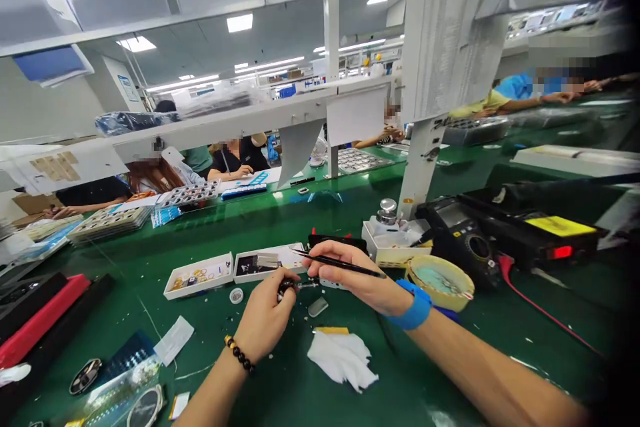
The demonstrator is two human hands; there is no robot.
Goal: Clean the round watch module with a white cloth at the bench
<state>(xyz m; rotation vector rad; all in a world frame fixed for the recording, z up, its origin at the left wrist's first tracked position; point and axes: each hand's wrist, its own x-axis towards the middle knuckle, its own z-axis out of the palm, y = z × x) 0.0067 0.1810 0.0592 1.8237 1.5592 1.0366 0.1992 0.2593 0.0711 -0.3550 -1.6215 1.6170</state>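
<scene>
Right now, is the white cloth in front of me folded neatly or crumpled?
Crumpled: the white cloth lies bunched in uneven folds on the green mat.

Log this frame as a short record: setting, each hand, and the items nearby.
setting: green workbench in a factory hall, other people seated across it
left hand: beaded bracelet on the wrist, pinches a small dark part just above the bench
right hand: blue wristband, holds a thin black tool across the fingers
nearby: white parts tray, second white tray, white tissue, round dish, multimeter
unclear: what the small part is
</scene>
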